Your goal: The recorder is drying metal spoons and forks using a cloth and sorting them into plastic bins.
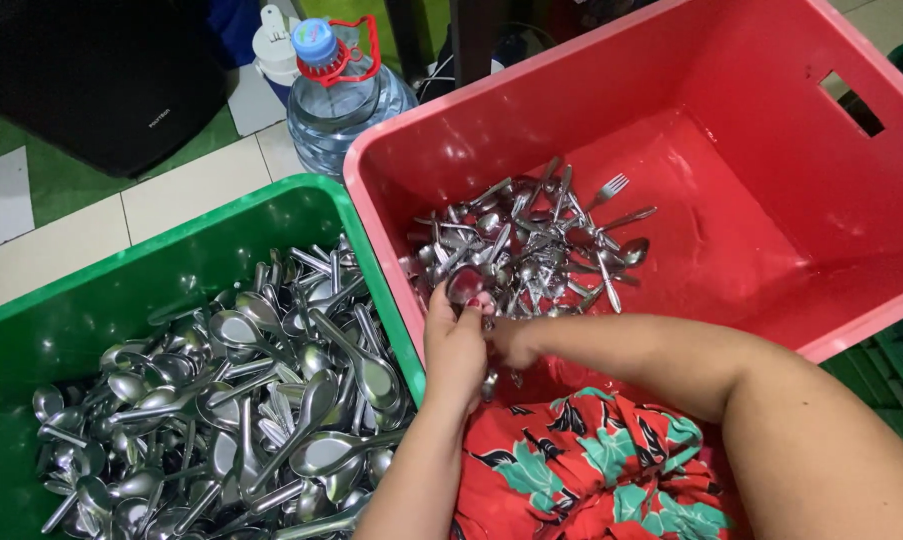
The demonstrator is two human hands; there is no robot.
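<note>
From my feed: left hand (455,345) clamped on shiny metal spoon (465,285) over red plastic crate (731,90); right hand (512,343) mostly hidden, grip unclear. Green plastic crate (171,250) heaped with steel spoons (251,400); smaller mixed cutlery pile (531,245) left, I reckon over halfway.

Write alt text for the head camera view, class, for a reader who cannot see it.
Two bare hands, left hand and right hand, meet over a pile of cutlery in a red crate, holding a spoon. Beside it, a green crate holds many metal spoons; a water bottle stands behind.
</note>
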